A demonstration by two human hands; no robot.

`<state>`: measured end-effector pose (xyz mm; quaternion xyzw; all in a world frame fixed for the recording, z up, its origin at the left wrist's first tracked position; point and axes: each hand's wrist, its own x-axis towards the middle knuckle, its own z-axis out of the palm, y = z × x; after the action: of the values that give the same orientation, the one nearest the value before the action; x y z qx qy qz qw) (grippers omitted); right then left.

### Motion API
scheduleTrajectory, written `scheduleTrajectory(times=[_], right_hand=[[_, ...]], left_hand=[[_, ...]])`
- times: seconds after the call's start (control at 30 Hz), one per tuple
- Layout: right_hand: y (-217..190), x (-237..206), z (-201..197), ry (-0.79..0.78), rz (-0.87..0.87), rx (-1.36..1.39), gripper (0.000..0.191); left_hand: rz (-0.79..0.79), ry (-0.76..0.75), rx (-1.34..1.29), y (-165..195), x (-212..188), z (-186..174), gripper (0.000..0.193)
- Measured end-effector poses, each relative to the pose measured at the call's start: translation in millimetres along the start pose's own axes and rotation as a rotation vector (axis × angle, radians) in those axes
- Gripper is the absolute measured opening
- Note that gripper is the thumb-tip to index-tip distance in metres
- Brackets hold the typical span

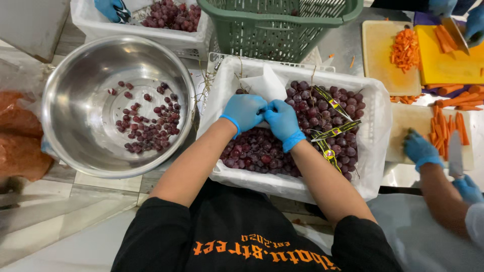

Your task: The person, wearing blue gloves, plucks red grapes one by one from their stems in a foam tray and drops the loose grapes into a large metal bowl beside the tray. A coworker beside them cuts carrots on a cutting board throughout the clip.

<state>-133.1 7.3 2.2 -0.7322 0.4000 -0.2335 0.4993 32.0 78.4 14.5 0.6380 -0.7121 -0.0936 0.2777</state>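
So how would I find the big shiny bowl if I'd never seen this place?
Start at the white crate of dark red grapes where the two blue-gloved hands meet. Look just to its left: the bowl sits there, round and silver. It is the only metal thing, and holds just a few loose grapes.

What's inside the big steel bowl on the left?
The steel bowl holds a scatter of loose red grapes on its bottom, right of centre; nothing covers them. Whatever is beneath the bowl is hidden.
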Motion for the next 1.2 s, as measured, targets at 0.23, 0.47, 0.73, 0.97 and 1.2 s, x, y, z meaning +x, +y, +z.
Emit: scheduleTrajectory(times=[0.23, 0.47, 0.73, 0.97, 1.2], right_hand=[[5, -4, 8, 0.108, -0.194, 0.199, 0.005], [-7, -5, -15, 0.044, -0.347, -0.148, 0.008], [0, 5, -30, -0.197, -0.192, -0.274, 0.013], [17, 11, -30, -0.189, -0.142, -0.151, 0.012], [-2, 1, -36, -0.313, -0.202, 0.187, 0.010]], left_hand=[[0.055, 0.123, 0.043, 9, 2, 1, 0.011], [0.075, 0.161, -0.027, 15, 2, -1, 0.009], [0.058, 0.142, -0.006, 19, 3, 4, 0.005], [-0.092, 0.133, -0.028, 27, 3, 6, 0.008], [-0.164, 0.104, 0.062, 18, 10, 6, 0.015]])
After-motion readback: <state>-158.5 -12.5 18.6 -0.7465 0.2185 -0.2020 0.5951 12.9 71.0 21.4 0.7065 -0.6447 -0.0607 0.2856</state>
